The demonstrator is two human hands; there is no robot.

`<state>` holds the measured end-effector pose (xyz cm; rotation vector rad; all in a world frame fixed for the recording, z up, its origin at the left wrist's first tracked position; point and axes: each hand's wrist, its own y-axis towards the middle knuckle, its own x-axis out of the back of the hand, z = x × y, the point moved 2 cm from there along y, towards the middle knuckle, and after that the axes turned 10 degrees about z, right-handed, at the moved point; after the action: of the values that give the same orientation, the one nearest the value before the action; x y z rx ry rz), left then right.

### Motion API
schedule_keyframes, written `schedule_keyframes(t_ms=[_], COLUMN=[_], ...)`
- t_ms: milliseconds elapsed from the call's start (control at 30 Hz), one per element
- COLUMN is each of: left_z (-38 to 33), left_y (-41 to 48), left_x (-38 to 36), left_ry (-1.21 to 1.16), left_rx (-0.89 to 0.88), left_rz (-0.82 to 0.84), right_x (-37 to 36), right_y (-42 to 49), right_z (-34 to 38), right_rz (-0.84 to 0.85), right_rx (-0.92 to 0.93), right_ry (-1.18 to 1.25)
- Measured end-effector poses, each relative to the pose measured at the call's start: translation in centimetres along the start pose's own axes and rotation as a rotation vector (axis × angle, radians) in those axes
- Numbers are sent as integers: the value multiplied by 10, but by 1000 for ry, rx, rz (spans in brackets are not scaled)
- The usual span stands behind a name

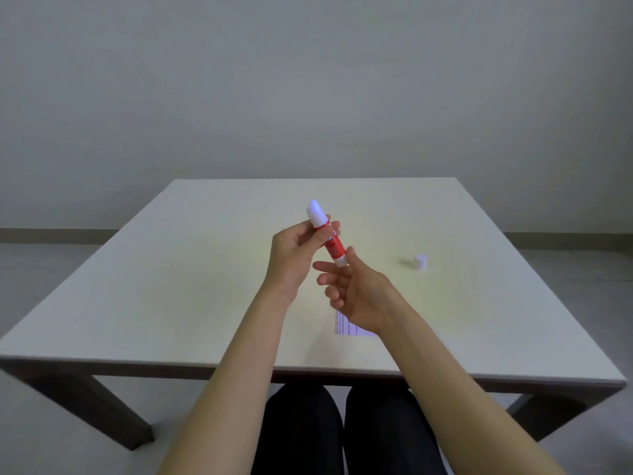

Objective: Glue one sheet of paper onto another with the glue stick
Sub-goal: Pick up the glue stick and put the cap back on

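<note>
A red glue stick (331,245) with white ends is held up over the table, tilted, its uncapped white glue tip pointing up and away. My left hand (294,255) grips its upper red part between thumb and fingers. My right hand (356,293) pinches the white bottom end with thumb and forefinger, its other fingers spread. The white cap (420,262) stands on the table to the right. A small white paper (349,327) with printed text lies near the table's front edge, mostly hidden under my right wrist. No second sheet can be made out.
The pale square table (171,286) stands on dark legs before a plain wall. My dark-clothed knees (342,430) sit under its front edge.
</note>
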<state>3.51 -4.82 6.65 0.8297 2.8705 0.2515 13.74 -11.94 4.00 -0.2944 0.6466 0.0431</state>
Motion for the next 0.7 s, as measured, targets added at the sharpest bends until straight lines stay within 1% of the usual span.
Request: schedule_keyframes(t_ms=[100, 133, 167, 200, 233, 267, 300, 333, 367, 400, 433, 467, 533, 567, 600, 633, 667, 700], left_z=[-6, -8, -10, -11, -13, -14, -16, -17, -18, -19, -19, -20, -21, -22, -22, -22, -22, -23], left_y=[-3, -4, -5, -6, -7, -8, -9, -9, -9, -9, -9, -9, -10, -11, -11, -11, -11, -11], left_x=[0, 1, 1, 1, 0, -1, -2, -4, -5, -7, -7, -7, -6, -7, -7, -8, -9, -9], left_ry=[-11, -15, -21, -29, -40, -50, -49, -35, -19, -5, 1, 7, 18, 19, 15, 10, 7, 5], left_rx=[-11, -12, -12, -11, -9, -10, -14, -22, -29, -34, -37, -42, -43, -39, -35, -33, -31, -29], left_rz=[-33, -48, -61, -70, -72, -68, -61, -57, -56, -57, -61, -64, -61, -55, -50, -48, -52, -59], right_x=[-3, -3, -2, -2, -1, -1, -1, 0, 1, 4, 5, 6, 5, 4, 4, 3, 2, 1], right_y=[0, 0, 0, -2, -5, -9, -11, -13, -13, -12, -12, -11, -12, -14, -15, -15, -15, -16], right_z=[2, 3, 3, 2, 1, -1, -2, -2, -1, 1, 5, 10, 15, 16, 17, 17, 17, 15], right_rz=[14, 17, 2, -55, -156, -304, -433, -512, -545, -533, -474, -369, -91, 12, 65, 78, 68, 20], right_rx=[87, 148, 248, 392, 561, 724, 842, 907, 917, 861, 733, 563, 181, 82, 64, 89, 175, 338], right_ry=[158, 155, 63, -137, -417, -720, -956, -1101, -1157, -1128, -995, -772, -286, -128, -15, 57, 40, -103])
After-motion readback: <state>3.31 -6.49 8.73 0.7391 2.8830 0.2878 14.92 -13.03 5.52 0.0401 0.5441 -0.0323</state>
